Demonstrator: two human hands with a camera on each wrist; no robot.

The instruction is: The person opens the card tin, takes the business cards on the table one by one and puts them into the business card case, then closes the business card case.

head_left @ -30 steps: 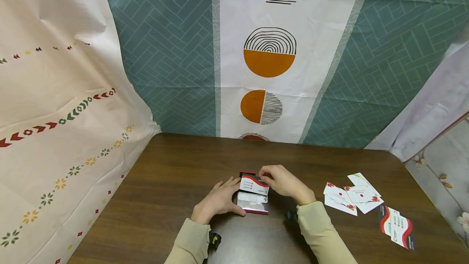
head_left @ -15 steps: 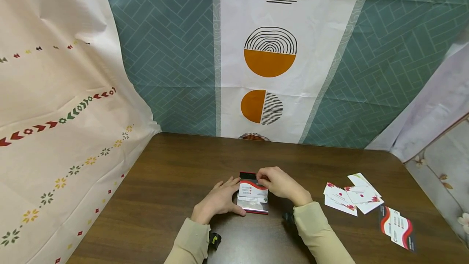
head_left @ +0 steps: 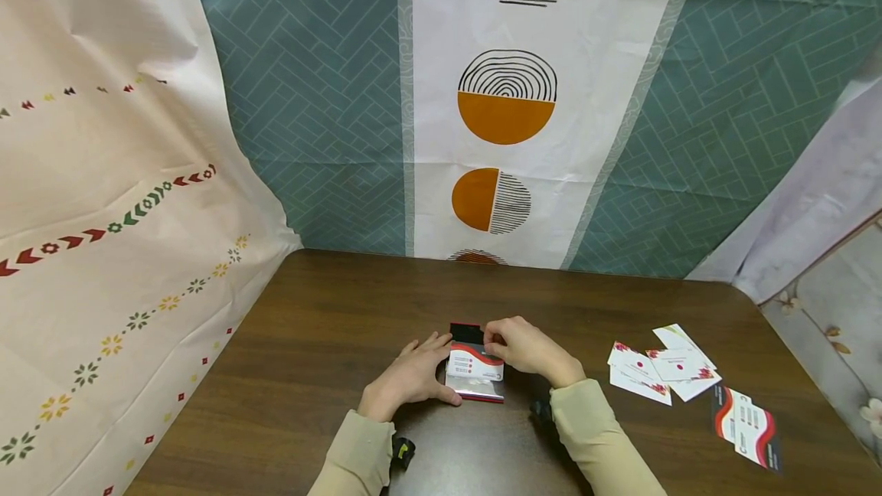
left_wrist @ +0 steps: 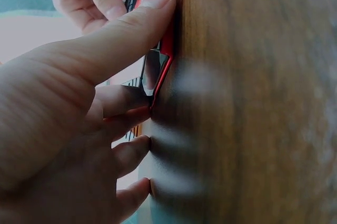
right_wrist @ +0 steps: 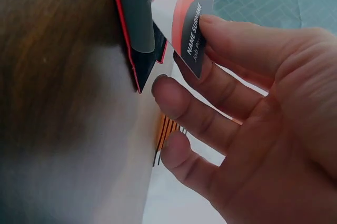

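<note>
A small card holder (head_left: 477, 388) with red edges, a black back and clear plastic lies on the brown table. My left hand (head_left: 409, 381) rests along its left side, thumb on its near edge and fingers spread by its far left corner. Over the holder, my right hand (head_left: 527, 347) pinches a business card (head_left: 475, 362) by its far right corner between thumb and index finger. The right wrist view shows this card (right_wrist: 189, 24), white and dark grey with a red wave, tilted beside a clear sleeve (right_wrist: 138, 19). Whether its near edge is inside a sleeve is hard to tell.
To the right lie several white business cards with floral corners (head_left: 682, 364), overlapping loosely. Nearer the right edge are overlapping red, white and dark cards (head_left: 747, 427). A patterned curtain (head_left: 506, 98) hangs behind the table (head_left: 331, 312), and a cream cloth (head_left: 124, 251) borders its left side.
My right hand has drawn the business card toward me and lower over the holder, covering the white card there and baring the holder's black far end. My left hand has stayed in place.
</note>
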